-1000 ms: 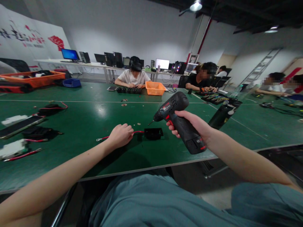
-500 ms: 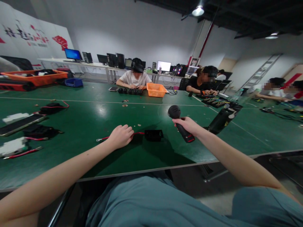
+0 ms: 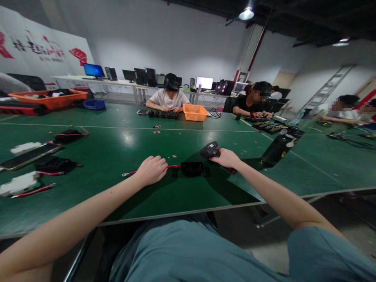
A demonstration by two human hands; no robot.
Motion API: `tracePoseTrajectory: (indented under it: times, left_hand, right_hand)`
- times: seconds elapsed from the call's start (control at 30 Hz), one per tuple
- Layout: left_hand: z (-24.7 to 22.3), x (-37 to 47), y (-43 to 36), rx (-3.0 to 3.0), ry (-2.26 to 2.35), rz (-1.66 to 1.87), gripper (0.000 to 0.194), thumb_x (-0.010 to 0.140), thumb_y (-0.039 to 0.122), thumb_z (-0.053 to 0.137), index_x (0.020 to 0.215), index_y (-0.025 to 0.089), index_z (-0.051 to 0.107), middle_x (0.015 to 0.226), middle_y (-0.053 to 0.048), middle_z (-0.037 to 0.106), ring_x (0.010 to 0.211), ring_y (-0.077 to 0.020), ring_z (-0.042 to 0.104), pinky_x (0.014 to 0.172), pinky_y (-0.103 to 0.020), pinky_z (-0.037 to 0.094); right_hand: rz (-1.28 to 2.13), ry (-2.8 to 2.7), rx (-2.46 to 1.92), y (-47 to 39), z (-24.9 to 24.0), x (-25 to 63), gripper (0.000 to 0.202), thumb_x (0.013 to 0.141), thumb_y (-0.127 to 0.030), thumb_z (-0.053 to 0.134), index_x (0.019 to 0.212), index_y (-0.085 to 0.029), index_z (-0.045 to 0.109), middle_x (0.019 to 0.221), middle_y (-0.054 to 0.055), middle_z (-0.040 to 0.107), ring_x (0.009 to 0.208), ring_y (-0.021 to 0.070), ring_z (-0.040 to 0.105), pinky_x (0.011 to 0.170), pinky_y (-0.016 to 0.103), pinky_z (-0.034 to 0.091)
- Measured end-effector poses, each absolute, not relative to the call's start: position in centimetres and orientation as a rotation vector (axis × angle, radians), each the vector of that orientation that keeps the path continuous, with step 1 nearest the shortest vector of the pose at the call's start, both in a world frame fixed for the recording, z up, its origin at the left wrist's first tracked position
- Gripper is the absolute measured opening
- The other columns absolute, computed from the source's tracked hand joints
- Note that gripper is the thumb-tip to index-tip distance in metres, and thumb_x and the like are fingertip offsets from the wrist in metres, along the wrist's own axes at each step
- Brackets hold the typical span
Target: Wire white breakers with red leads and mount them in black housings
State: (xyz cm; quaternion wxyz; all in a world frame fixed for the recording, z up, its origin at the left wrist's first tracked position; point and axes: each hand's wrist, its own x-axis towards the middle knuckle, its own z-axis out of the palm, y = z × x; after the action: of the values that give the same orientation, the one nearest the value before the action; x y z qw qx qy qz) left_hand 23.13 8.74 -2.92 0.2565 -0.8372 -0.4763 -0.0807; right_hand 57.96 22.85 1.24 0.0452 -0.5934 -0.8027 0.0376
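A black box-shaped part (image 3: 192,169) lies on the green table, a red wire (image 3: 174,166) running from its left side. My left hand (image 3: 152,170) is closed over that wire, whose ring terminal (image 3: 125,174) sticks out at the left. To the right of the part, my right hand (image 3: 226,158) grips a black power screwdriver (image 3: 209,150) by its handle. The tool's head is turned toward the left and its handle is partly hidden by the hand. The part itself is not touched by my right hand.
A black bottle-like cylinder (image 3: 277,150) stands tilted in view at the right. Black parts (image 3: 55,165), white parts (image 3: 21,183) and a phone-like slab (image 3: 29,156) lie left. An orange basket (image 3: 195,112) and people sit across the green table (image 3: 141,137).
My right hand has moved slightly left and turned the screwdriver, so its head now lies lower and further left. My left hand stays closed on the wire. The view has shifted slightly.
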Motion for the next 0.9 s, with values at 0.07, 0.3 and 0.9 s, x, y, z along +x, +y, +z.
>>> tracePoseTrajectory:
  times: [0.07,0.3,0.9]
  left_hand:
    - [-2.9,23.1,8.8,-2.286,-1.293,-0.228,0.027,0.096,0.027,0.046,0.089,0.017,0.07,0.089,-0.01,0.066,0.084,-0.0223,0.058,0.069,-0.036,0.038]
    - [-2.7,23.3,8.7,-2.286,-1.295,-0.225,0.027,0.097,0.027,0.045,0.091,0.018,0.07,0.089,-0.01,0.066,0.085,-0.0219,0.059,0.071,-0.035,0.037]
    - [-2.7,23.3,8.7,-2.261,-1.309,-0.18,0.027,0.099,0.028,0.044,0.093,0.019,0.068,0.091,-0.008,0.066,0.087,-0.0208,0.058,0.07,-0.035,0.037]
  right_hand:
    - [0.116,-2.443,-1.864,23.3,1.0,58.0,0.062,0.08,-0.07,0.058,0.099,-0.011,0.069,0.099,0.018,0.073,0.089,0.0307,0.07,0.067,0.03,0.045]
    - [0.13,-2.51,-1.938,24.4,0.3,58.6,0.062,0.082,-0.067,0.056,0.106,-0.012,0.072,0.108,0.02,0.072,0.095,0.0326,0.07,0.073,0.033,0.05]
    - [0.393,-2.677,-0.479,18.7,0.5,53.2,0.058,0.087,-0.047,0.065,0.134,-0.015,0.053,0.13,0.016,0.06,0.12,0.0288,0.057,0.105,0.043,0.045]
